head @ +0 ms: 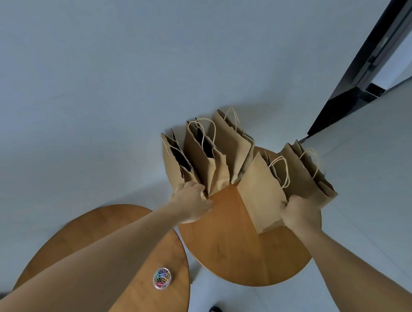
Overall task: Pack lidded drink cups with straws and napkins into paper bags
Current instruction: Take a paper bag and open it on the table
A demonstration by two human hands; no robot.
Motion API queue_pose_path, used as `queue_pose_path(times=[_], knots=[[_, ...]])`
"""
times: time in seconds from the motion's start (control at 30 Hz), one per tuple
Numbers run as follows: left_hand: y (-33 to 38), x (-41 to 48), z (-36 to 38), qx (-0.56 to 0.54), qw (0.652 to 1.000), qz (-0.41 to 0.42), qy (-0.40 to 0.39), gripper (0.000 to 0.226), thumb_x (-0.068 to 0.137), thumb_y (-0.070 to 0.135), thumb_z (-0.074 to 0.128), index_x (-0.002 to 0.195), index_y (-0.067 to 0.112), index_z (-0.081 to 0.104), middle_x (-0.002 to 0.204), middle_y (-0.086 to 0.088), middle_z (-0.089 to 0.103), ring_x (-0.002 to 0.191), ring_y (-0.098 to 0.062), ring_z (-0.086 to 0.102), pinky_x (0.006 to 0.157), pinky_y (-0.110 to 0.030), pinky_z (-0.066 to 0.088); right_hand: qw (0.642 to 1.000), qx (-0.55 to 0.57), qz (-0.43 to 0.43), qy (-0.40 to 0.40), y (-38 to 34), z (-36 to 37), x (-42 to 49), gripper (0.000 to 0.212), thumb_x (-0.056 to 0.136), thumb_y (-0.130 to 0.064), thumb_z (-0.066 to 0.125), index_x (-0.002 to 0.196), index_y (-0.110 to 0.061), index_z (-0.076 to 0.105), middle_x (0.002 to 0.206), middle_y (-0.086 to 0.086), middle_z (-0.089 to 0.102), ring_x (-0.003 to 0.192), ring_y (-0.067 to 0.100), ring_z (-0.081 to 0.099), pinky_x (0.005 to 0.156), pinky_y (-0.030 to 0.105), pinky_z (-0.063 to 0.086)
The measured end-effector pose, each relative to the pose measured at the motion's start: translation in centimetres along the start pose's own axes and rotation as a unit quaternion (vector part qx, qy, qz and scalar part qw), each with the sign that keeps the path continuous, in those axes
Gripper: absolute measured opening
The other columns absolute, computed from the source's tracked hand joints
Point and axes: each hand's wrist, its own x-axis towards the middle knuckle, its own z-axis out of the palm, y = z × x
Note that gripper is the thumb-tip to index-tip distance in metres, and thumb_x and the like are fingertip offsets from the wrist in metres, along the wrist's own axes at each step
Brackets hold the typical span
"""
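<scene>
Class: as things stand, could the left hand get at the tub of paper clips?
Probably yes: the tub of paper clips sits uncovered on the near table, but the left hand must first release the bag it holds.

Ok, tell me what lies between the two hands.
Head view: bare tabletop, then the near bag gripped by the right hand. The left hand holds the leftmost bag.

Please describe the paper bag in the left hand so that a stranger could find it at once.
On the farther round table, three brown bags stand in a row along the back edge. It is the leftmost bag, the only one of the three that the left hand grips.
</scene>
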Motion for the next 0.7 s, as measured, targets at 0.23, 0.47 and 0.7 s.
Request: queue_pose_path(times=[0.23,0.47,0.7], knots=[[-1.3,-1.1,-1.0,-0.019,1.0,0.001,0.016,0.059,0.093,0.047,0.054,0.144,0.021,0.044,0.153,-0.003,0.037,0.142,-0.028,0.027,0.115,-0.05,0.029,0.995,-0.013,-0.091,0.043,-3.2,-2.5,-2.8,0.028,0.096,-0.028,0.054,0.071,-0.018,0.044,0.063,-0.003,0.049,0.057,0.015,0.051,0.046,0.026,0.03],[-5.2,-5.6,-2.5,-0.06,0.998,0.013,0.027,0.061,0.093,0.05,0.053,0.145,0.02,0.043,0.15,-0.003,0.039,0.139,-0.027,0.03,0.111,-0.045,0.031,0.976,-0.045,-0.197,0.081,-9.9,-5.6,-10.2,0.039,0.088,-0.032,0.058,0.063,-0.026,0.029,0.061,-0.006,0.043,0.052,0.011,0.041,0.045,0.024,0.024],[-14.3,-13.4,-3.5,-0.101,0.993,-0.03,0.054,0.066,0.093,0.047,0.053,0.149,0.017,0.037,0.155,-0.005,0.033,0.142,-0.028,0.028,0.114,-0.044,0.031,0.957,-0.008,-0.284,0.064,-19.1,-4.9,-19.1,0.029,0.086,-0.026,0.059,0.066,-0.019,0.04,0.062,-0.003,0.044,0.061,0.022,0.047,0.046,0.027,0.024]])
